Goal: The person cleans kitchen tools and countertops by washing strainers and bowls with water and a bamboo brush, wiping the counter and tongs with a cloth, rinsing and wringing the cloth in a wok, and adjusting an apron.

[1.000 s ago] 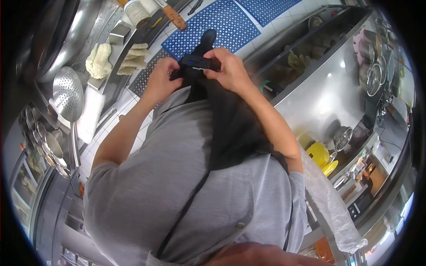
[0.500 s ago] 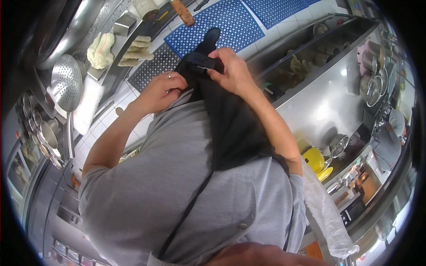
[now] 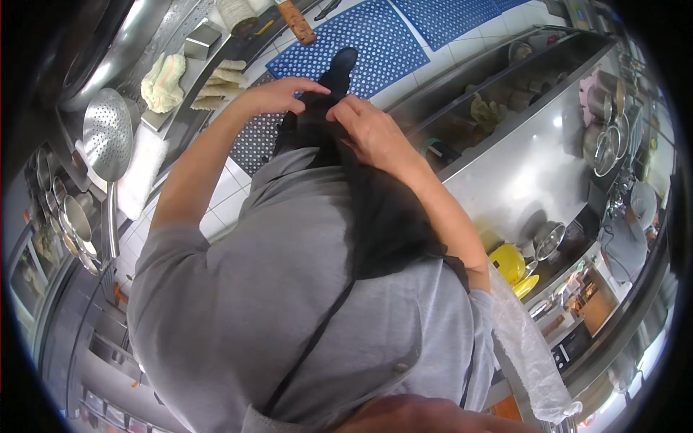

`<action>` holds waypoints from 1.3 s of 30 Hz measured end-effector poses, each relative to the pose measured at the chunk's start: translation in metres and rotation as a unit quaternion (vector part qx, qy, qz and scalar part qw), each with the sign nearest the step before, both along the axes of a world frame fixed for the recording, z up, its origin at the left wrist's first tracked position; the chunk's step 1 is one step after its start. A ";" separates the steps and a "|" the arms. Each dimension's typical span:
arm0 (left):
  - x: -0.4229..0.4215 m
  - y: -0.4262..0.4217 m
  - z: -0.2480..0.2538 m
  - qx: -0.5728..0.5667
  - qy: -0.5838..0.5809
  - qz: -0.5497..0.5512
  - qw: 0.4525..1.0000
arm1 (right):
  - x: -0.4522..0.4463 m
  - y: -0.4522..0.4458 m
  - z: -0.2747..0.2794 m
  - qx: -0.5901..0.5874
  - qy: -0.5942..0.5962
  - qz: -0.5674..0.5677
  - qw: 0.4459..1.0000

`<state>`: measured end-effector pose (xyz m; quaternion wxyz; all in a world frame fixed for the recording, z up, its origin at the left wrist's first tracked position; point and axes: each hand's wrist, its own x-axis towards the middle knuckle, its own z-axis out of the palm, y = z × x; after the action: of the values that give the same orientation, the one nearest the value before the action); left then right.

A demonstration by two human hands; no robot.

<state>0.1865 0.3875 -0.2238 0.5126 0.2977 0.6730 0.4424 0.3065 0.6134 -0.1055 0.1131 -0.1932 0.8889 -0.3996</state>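
Both hands are in front of the waist, over dark cloth. My left hand (image 3: 284,96) has its thumb and index finger apart, its fingertips by the upper edge of the black apron (image 3: 386,224). Close to it on the right, my right hand (image 3: 367,128) has its fingers curled together at the dark material; what they hold, if anything, is hidden. The small black device is not distinguishable between the hands. Past the hands a black shoe (image 3: 343,60) rests on the blue perforated mat (image 3: 386,43).
At left are a perforated ladle (image 3: 108,136), cloths (image 3: 162,83) and hanging pans (image 3: 76,216). On the right runs a steel counter (image 3: 516,159) with sinks behind it, yellow bowls (image 3: 508,263) and a strainer (image 3: 550,239). A person in grey (image 3: 624,242) is at far right.
My left hand has moved up and right toward my right hand, its thumb and index finger spreading. My right hand has lowered slightly and curled inward. The black device has gone from view.
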 end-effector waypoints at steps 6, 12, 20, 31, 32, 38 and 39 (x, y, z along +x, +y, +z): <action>-0.018 0.022 0.001 -0.036 -0.105 -0.076 0.991 | 0.005 0.005 0.000 0.009 -0.010 -0.021 1.000; -0.014 0.025 -0.002 -0.017 -0.101 -0.028 0.994 | 0.007 0.006 -0.001 -0.005 -0.017 -0.035 0.999; -0.022 0.031 -0.011 -0.054 -0.009 -0.084 0.995 | -0.005 0.002 -0.015 -0.033 -0.024 -0.008 0.999; 0.006 0.014 0.012 0.056 -0.037 0.038 0.997 | -0.012 0.011 -0.040 -0.058 -0.036 0.016 0.998; 0.009 0.011 0.015 0.066 -0.038 0.034 0.996 | -0.009 0.014 -0.036 -0.062 -0.029 -0.011 0.998; 0.019 0.001 0.038 0.052 0.018 0.032 0.998 | 0.025 0.038 -0.008 -0.045 -0.010 -0.122 0.991; 0.021 0.000 0.039 0.054 0.043 0.028 0.997 | 0.033 0.040 -0.010 -0.039 -0.016 -0.116 0.992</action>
<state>0.2074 0.3875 -0.1848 0.4538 0.3253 0.6774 0.4790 0.3392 0.6530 -0.1153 0.0724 -0.0865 0.8872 -0.4473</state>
